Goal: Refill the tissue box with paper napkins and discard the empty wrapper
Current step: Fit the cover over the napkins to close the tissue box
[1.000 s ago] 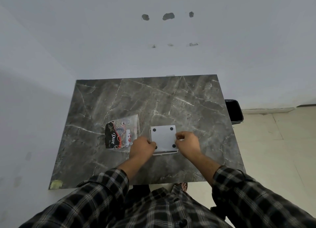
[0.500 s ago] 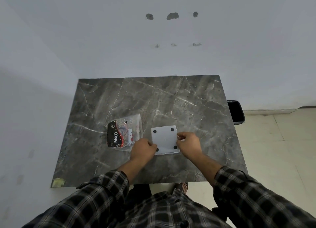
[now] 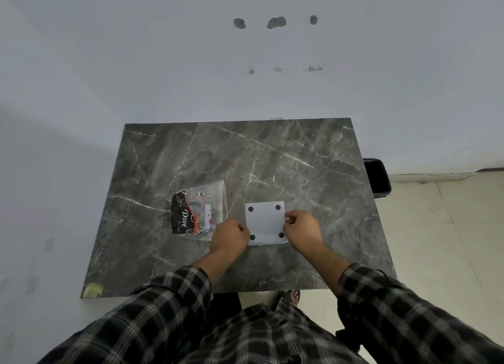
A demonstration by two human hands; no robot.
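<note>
A white square tissue box (image 3: 266, 222) lies upside down on the dark marble table (image 3: 272, 159), its flat base with small black feet at the corners facing up. My left hand (image 3: 230, 237) grips its left edge and my right hand (image 3: 300, 228) grips its right edge. To the left of the box lies a flattened clear plastic wrapper (image 3: 197, 209) printed in black and red with the word "Dove". I see no napkins; the inside of the box is hidden.
A black bin (image 3: 377, 177) stands on the tiled floor just past the table's right edge. White walls close off the far and left sides. A yellowish patch (image 3: 92, 290) marks the near-left table corner.
Both hands stay on the sides of the box, with only a slight shift of the fingers. The wrapper has not moved.
</note>
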